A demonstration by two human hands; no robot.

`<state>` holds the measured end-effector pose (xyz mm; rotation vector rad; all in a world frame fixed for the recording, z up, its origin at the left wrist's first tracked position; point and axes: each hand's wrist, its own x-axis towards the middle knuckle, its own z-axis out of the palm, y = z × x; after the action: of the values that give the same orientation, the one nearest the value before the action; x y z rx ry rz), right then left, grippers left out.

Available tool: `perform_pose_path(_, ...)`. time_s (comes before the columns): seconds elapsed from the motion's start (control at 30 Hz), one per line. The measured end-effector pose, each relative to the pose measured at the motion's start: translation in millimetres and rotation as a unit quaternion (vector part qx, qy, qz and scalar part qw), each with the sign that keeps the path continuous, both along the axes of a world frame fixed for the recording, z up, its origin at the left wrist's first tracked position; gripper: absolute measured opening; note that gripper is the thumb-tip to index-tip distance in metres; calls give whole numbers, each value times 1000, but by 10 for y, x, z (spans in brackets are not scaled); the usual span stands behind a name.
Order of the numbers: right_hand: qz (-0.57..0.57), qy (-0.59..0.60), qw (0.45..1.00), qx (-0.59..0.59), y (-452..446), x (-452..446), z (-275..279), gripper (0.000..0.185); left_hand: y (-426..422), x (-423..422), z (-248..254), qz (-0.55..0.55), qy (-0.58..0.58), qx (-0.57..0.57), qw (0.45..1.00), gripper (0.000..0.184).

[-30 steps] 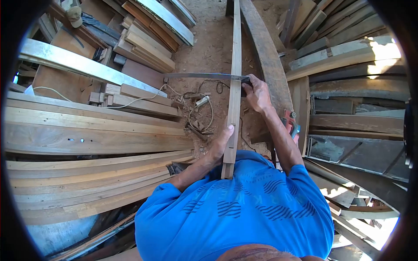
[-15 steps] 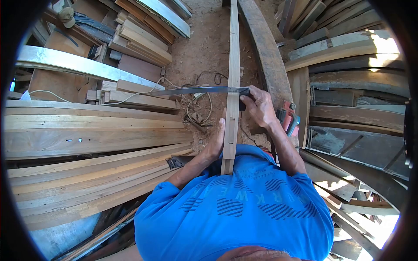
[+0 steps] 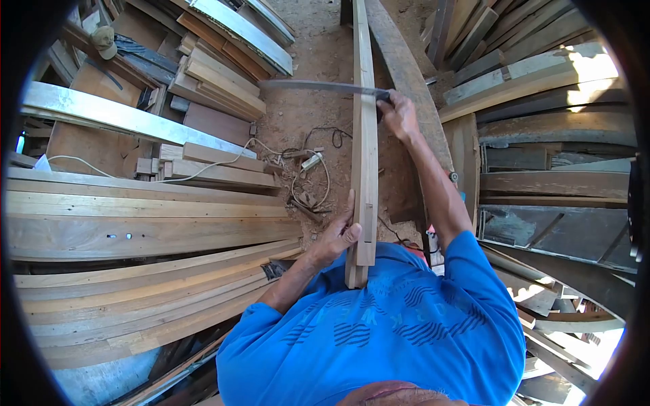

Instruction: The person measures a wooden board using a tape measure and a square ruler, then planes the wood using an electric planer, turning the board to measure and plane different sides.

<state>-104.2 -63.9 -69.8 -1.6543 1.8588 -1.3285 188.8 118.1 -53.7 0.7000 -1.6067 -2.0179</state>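
Right hand grasping a long blade across a wooden beam, left hand steadying the near end.
From my remote seat I am seeing the right hand clenching the dark handle of the long blade, just beyond the right edge of the wooden beam; the beam is running lengthwise up the middle, its near end lying against the blue shirt. The left hand is touching its left edge, thumb lying over it; how tightly those fingers are closing I cannot tell. The blade's tip is pointing toward stacked boards. Bare floor is opening left of the beam, a pale cord cluttering part; a thick plank is narrowing the right side.
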Motion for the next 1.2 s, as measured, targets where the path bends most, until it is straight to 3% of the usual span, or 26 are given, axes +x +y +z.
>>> perform_pose_path(0.13, 15, -77, 997, -18, -360, -55, -260, 13, -49, 65, -55, -26, -17, 20, 999, 115)
perform_pose_path(0.23, 11, -36, 999, -4, -379, 23, -188, 16, -66, 115, -139, -10, 10, 20, 1000, 114)
perform_pose_path(0.33, 10, -29, 1000, 6, -419, 73, -188, 16, -94, 182, -150, -33, 9, 92, 995, 118)
perform_pose_path(0.63, 20, -57, 998, 26, -363, 169, -70, 15, -116, 209, -148, -13, 32, 19, 999, 112)
perform_pose_path(0.8, 26, -81, 996, 31, -602, 109, -112, 15, -114, 276, -203, -25, 34, 64, 997, 113)
perform_pose_path(1.0, -43, 9, 999, 18, -1112, 21, -81, 17, -122, 310, -189, -2, 36, 37, 999, 114)
perform_pose_path(1.2, -34, -11, 999, 24, -1233, 71, -303, 23, -171, 407, -161, -14, 33, 102, 994, 121)
